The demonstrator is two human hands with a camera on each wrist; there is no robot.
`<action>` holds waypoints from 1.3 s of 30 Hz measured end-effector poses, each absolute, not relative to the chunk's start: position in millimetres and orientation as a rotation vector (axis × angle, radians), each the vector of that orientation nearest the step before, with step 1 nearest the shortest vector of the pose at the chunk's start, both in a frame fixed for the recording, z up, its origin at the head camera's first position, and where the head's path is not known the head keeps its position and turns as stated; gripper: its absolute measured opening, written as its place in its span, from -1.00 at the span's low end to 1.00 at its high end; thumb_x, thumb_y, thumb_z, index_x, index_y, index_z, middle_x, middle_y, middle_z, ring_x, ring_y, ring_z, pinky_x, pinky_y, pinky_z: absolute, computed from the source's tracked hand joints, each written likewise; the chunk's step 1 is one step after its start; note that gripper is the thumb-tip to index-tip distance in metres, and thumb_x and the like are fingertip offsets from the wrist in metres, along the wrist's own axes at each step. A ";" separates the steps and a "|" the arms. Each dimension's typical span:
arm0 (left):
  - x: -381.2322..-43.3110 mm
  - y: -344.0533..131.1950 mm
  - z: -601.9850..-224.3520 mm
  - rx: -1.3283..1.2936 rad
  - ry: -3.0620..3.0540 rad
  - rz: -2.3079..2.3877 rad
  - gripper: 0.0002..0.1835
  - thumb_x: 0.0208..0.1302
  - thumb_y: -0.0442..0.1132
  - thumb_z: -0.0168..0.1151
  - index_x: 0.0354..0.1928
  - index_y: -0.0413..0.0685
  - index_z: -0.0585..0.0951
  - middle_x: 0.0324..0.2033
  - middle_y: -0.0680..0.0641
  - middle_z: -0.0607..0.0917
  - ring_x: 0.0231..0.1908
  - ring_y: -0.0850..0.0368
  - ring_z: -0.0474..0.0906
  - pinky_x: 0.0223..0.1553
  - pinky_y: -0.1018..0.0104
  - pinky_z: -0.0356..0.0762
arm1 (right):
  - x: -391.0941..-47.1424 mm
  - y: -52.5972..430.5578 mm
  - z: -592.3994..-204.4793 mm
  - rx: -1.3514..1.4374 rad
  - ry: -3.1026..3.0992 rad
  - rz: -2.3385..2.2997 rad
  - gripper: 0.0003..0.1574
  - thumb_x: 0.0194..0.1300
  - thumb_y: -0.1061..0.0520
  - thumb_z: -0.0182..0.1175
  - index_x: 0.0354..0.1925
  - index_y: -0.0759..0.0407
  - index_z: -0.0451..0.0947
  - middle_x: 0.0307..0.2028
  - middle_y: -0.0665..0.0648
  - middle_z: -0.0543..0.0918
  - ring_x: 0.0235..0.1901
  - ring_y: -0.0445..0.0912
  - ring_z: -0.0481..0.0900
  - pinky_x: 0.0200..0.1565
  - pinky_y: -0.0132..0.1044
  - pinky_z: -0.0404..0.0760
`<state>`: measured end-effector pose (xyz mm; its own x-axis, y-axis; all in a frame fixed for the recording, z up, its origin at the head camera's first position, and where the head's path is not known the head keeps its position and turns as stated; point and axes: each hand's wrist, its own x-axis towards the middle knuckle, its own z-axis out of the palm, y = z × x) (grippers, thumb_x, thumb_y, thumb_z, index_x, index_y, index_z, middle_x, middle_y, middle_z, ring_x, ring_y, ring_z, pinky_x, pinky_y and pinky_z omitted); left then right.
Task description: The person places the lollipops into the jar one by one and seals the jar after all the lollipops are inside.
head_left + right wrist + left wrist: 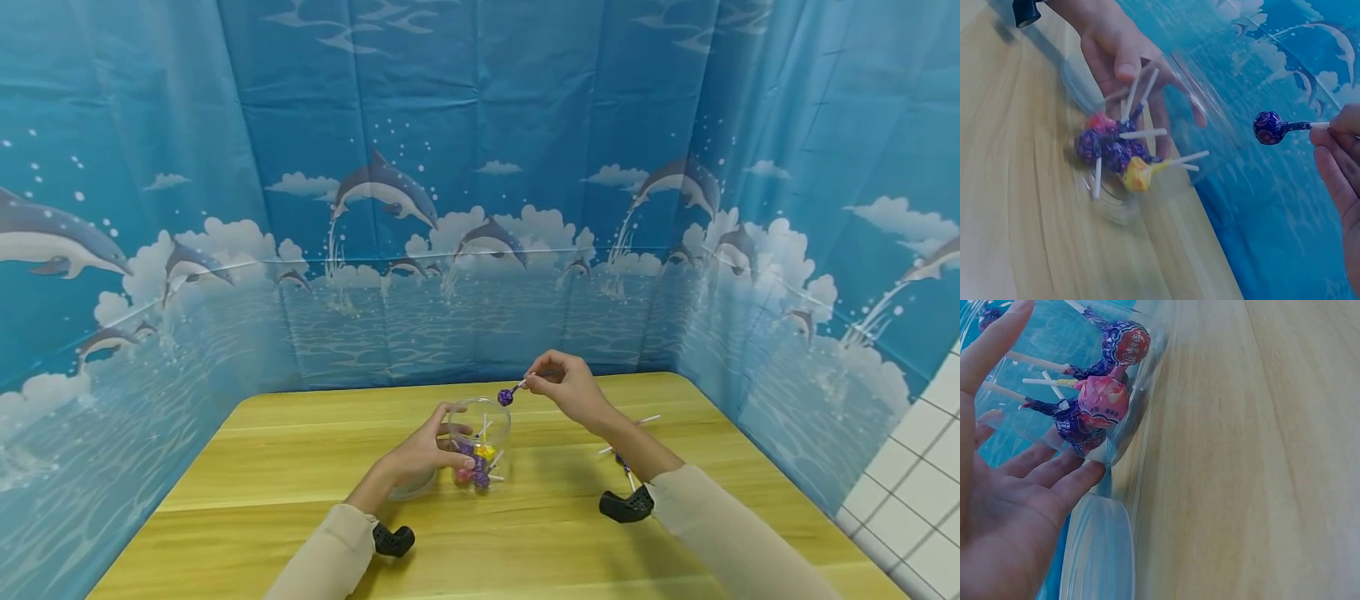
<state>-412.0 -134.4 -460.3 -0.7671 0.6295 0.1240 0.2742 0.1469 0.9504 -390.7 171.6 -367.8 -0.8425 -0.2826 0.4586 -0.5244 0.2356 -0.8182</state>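
Observation:
A clear plastic jar (505, 429) stands on the table, with several wrapped lollipops inside: purple ones, a pink one (1104, 400) and a yellow one (1138, 175). My left hand (422, 454) grips the jar's left side, thumb in front and fingers around the back. Just above the jar's open mouth, at the right of its rim, hangs a purple lollipop (506, 397), head down and tilted. My right hand (573, 392) pinches its white stick between thumb and fingertips; the right wrist view shows that lollipop's head (1269, 128) apart from the jar.
A round clear lid (411, 490) lies on the table left of the jar, partly behind my left hand. Several loose lollipops (620, 458) lie under and beyond my right forearm. The wooden table (300, 467) ends at a blue dolphin-print curtain (480, 333).

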 end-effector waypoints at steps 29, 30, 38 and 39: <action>-410.1 -134.3 -454.7 0.888 2.093 1.671 -0.20 0.42 -0.31 0.34 0.53 0.08 0.12 0.38 -0.40 0.37 0.26 -0.19 0.50 0.21 -0.12 0.49 | -401.3 133.9 -380.3 0.935 -2.519 1.385 -0.82 0.47 0.20 0.30 0.00 0.22 0.67 -0.16 0.07 0.71 -0.21 -0.05 0.72 -0.13 -0.07 0.69; -409.8 -134.6 -454.8 0.887 2.092 1.672 -0.21 0.42 -0.31 0.34 0.53 0.08 0.11 0.38 -0.40 0.37 0.26 -0.19 0.50 0.21 -0.11 0.49 | -400.8 134.3 -380.7 0.937 -2.518 1.382 -0.81 0.48 0.20 0.30 0.01 0.22 0.67 -0.15 0.07 0.71 -0.20 -0.02 0.72 -0.14 -0.14 0.69; -409.7 -135.8 -457.7 0.875 2.089 1.662 -0.21 0.41 -0.29 0.35 0.53 0.09 0.13 0.38 -0.39 0.37 0.27 -0.19 0.50 0.21 -0.10 0.50 | -397.7 147.3 -384.9 0.907 -2.499 1.404 -0.82 0.48 0.18 0.29 0.01 0.17 0.67 -0.10 0.10 0.70 -0.11 0.13 0.71 -0.10 -0.16 0.68; -409.6 -136.3 -458.1 0.869 2.095 1.660 -0.21 0.41 -0.29 0.36 0.52 0.10 0.13 0.38 -0.38 0.38 0.27 -0.19 0.50 0.21 -0.10 0.49 | -396.9 149.3 -385.1 0.905 -2.502 1.399 -0.81 0.48 0.17 0.29 0.01 0.17 0.67 -0.10 0.10 0.70 -0.11 0.12 0.71 -0.10 -0.15 0.68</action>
<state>-409.6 -136.3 -458.1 -0.7598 0.6402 0.1135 0.2566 0.1349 0.9570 -396.9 149.3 -385.1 -0.8105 -0.4358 0.3914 -0.5616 0.3886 -0.7304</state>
